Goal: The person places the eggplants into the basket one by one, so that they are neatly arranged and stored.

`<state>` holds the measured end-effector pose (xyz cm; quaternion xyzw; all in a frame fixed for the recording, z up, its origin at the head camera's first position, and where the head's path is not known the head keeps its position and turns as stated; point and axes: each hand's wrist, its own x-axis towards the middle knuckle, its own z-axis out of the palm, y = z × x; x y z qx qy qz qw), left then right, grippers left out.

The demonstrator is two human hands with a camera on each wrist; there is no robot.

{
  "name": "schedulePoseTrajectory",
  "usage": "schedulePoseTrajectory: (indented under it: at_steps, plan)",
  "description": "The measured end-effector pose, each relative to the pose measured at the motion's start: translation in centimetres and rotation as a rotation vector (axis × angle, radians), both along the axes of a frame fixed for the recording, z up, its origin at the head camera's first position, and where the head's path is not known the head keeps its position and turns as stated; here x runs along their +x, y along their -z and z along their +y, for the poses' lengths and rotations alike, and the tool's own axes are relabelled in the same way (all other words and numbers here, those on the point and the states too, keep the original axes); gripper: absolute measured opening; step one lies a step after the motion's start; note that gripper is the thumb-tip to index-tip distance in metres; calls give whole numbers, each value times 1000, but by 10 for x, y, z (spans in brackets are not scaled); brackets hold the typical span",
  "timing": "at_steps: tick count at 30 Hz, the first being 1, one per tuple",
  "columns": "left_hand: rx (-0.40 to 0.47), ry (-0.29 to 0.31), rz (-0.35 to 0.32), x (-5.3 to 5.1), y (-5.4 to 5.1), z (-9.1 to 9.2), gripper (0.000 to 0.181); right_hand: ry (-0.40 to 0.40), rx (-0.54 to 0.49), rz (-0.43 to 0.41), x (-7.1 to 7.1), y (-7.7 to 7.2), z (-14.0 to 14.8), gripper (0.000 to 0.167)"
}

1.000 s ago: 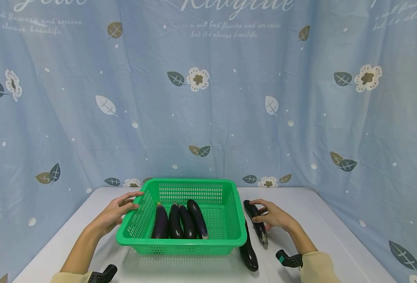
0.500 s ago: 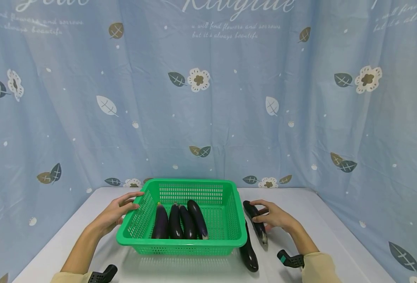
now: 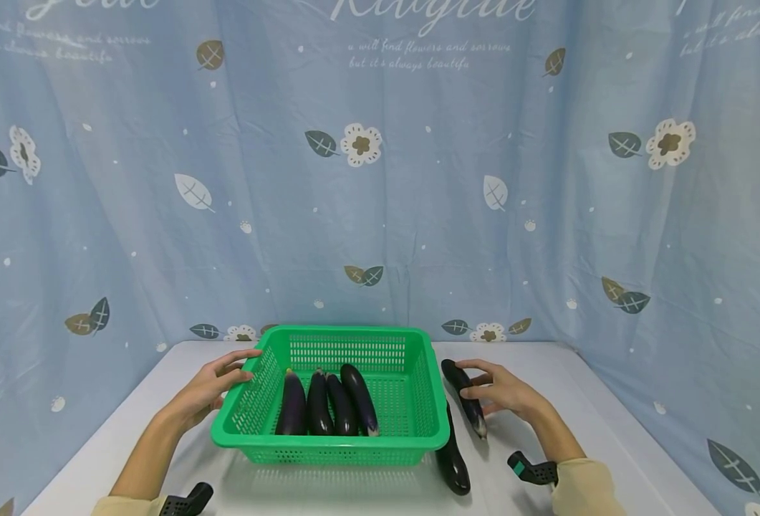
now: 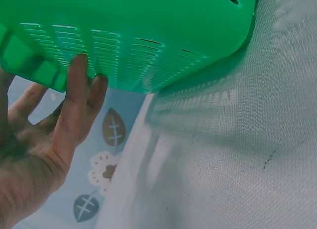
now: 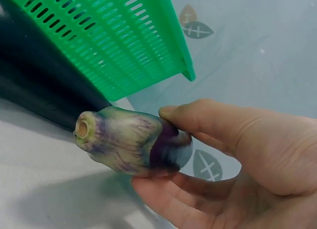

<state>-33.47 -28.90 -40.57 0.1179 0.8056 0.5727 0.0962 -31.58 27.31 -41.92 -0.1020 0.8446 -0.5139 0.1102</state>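
A: What do we have at the left?

B: Our left grip (image 3: 202, 390) is clamped on the left rim of the green basket (image 3: 331, 441). From the left wrist, we see two fingertips against its slotted outer wall.

A: And inside it?

B: We count four eggplants (image 3: 319, 412) side by side, taking up the left and middle; the rightmost leans, its pale end toward us.

A: What do we find right of the basket?

B: First a loose eggplant (image 3: 453, 462) on the white counter (image 3: 566, 390), partly hidden by the basket's right rim.

A: And our right grip (image 3: 505, 393)?

B: Thumb and fingers pinch the held eggplant (image 5: 124, 142), just beyond the loose one and outside the basket. Its stem end points toward us, above its shadow.

A: Farthest right?

B: We see a black device (image 3: 532, 470) on the wrist, against a pale yellow sleeve (image 3: 587, 489).
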Motion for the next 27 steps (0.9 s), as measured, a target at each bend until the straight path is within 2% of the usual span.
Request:
schedulePoseTrajectory:
  at_steps: [5, 12, 17, 21, 27]
  plan:
    - [10, 0, -2, 0, 1, 0, 60, 13, -5, -1, 0, -2, 1, 66]
    - [-20, -4, 0, 0, 0, 0, 61, 51, -27, 2, -2, -4, 2, 67]
    - [13, -2, -4, -1, 2, 0, 61, 64, -50, -5, -1, -8, 2, 67]
    - [-7, 0, -4, -2, 2, -1, 61, 86, -72, -12, -1, -10, 2, 67]
    - [-20, -1, -6, -2, 2, -1, 60, 65, -103, 15, 1, -16, 1, 66]
